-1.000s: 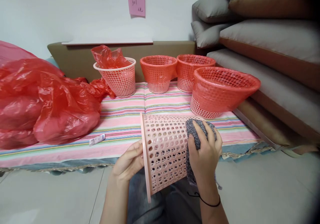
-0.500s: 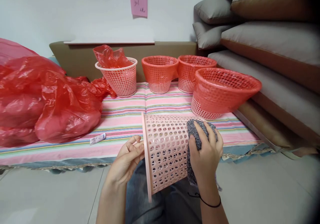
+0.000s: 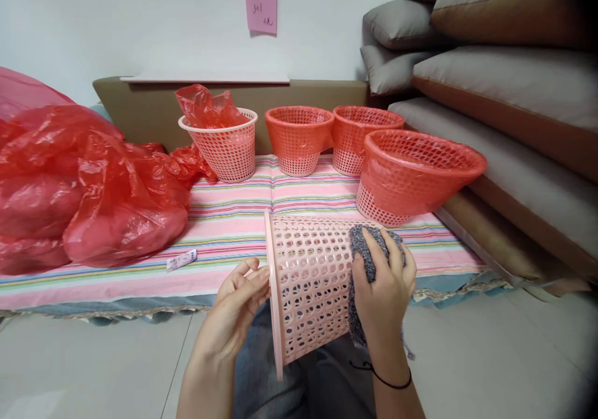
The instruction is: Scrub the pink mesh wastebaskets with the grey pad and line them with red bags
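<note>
A pink perforated plastic basket (image 3: 313, 282) lies on its side above my lap, its rim toward the left and its base toward the right. My left hand (image 3: 243, 301) pinches the rim with thumb and fingers. A dark grey speckled cloth (image 3: 359, 301) is pressed against the basket near the base, and my right hand (image 3: 385, 276) is wrapped over it. The far side of the cloth is hidden.
Behind stand a pink basket (image 3: 224, 151) with a red bag in it and three baskets lined with red bags (image 3: 299, 132). Red plastic bags (image 3: 116, 201) fill the left, beside a small white packet (image 3: 182, 260). Grey cushions (image 3: 509, 76) are stacked at the right.
The view has shifted very slightly. Both hands keep their grips, and the basket and cloth stay in nearly the same place.
</note>
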### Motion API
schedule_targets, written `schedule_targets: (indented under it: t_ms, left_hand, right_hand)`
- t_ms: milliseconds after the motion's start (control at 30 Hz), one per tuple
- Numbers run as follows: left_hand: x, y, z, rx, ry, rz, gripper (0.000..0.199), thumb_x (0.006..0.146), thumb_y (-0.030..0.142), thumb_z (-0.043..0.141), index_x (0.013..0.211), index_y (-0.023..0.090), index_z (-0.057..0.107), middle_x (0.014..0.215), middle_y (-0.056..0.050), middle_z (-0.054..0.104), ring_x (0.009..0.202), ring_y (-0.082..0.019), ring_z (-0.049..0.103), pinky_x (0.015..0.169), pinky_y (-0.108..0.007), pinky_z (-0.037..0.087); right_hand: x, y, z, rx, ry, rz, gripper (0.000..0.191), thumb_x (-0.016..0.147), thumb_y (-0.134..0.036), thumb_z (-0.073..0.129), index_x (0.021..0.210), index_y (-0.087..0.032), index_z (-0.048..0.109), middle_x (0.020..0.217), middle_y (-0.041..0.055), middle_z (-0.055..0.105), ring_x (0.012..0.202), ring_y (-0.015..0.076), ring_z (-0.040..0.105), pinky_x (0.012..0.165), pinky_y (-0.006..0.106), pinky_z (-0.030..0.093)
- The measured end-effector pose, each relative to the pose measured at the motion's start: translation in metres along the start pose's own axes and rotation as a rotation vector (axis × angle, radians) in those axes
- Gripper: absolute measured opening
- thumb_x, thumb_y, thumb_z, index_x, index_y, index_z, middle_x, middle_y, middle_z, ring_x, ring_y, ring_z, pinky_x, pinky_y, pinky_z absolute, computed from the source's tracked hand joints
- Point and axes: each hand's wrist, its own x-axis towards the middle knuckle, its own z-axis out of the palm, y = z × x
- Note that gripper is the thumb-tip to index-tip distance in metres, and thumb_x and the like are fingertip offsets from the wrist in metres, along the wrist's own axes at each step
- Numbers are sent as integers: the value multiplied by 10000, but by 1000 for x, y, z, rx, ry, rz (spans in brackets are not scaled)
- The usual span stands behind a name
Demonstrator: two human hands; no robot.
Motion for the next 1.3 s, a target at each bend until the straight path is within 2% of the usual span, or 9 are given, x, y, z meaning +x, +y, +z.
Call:
schedule_targets:
  t_ms: [100, 200, 300, 600, 700, 867, 1000, 1133, 1300]
  left_hand:
    - [-6, 1, 5, -15, 47, 7, 341, 678, 178, 870, 807, 181, 554, 607, 80, 579, 522, -53, 554, 552, -151, 473]
    - [-7, 1, 9, -21, 87, -14, 426, 620, 157, 898, 876, 186, 559, 759, 20, 688, 676, -125, 668, 648, -214, 539]
    - [-7, 0, 10, -26, 67, -47, 427, 616, 157, 894, 860, 187, 545, 803, -8, 703, 757, -179, 703, 708, -270, 566]
    - [-17, -18, -3, 7, 121, 3, 502, 619, 209, 908, 947, 198, 529, 832, -21, 727, 764, -155, 699, 723, -232, 525]
    - [-23, -24, -5, 31, 156, 61, 513, 627, 223, 908, 964, 213, 521, 797, -5, 718, 790, -163, 704, 719, -221, 502]
    - [-32, -24, -1, 84, 167, 122, 491, 636, 252, 903, 915, 222, 501, 804, 4, 711, 756, -138, 676, 761, -231, 486]
    - [-37, -23, -1, 114, 234, 137, 527, 597, 253, 919, 927, 224, 509, 813, 5, 702, 812, -150, 674, 769, -230, 479]
    - [-38, -23, 0, 130, 187, 126, 508, 625, 271, 904, 904, 230, 482, 867, -12, 725, 858, -164, 687, 803, -249, 482]
    - [-43, -24, 2, 141, 120, 113, 484, 683, 285, 874, 887, 235, 437, 887, -8, 737, 923, -183, 705, 829, -256, 467]
  right_hand:
    - [0, 0, 0, 4, 16, -17, 401, 933, -343, 480, 1296, -278, 638, 1429, 52, 554, 1323, 339, 410, 1084, 591, 362]
    - [0, 1, 0, 2, 19, -23, 399, 933, -345, 482, 1290, -272, 643, 1428, 54, 554, 1315, 337, 415, 1084, 584, 363]
    - [-2, 2, 0, 8, 16, -28, 400, 930, -349, 484, 1290, -275, 643, 1427, 54, 552, 1316, 336, 408, 1085, 584, 359]
    - [-8, 4, -5, 26, 12, -42, 407, 945, -382, 463, 1287, -252, 642, 1429, 68, 551, 1323, 338, 406, 1089, 594, 346]
    - [-12, -13, -10, 25, -8, -105, 397, 956, -385, 454, 1283, -250, 634, 1413, 74, 562, 1325, 352, 406, 1071, 609, 351]
    - [-28, -69, -17, 118, -137, -309, 391, 945, -298, 495, 1320, -282, 604, 1449, 56, 536, 1361, 379, 379, 1032, 592, 376]
    - [-42, -97, -19, 204, -157, -335, 383, 936, -247, 504, 1291, -313, 632, 1421, 28, 568, 1360, 373, 395, 1043, 573, 370]
    - [-41, -90, -19, 229, -164, -305, 384, 926, -256, 516, 1287, -313, 635, 1425, 17, 566, 1359, 362, 399, 1054, 567, 373]
    - [-23, -54, -15, 120, -148, -216, 391, 934, -303, 497, 1301, -293, 632, 1414, 24, 577, 1343, 348, 406, 1072, 561, 367]
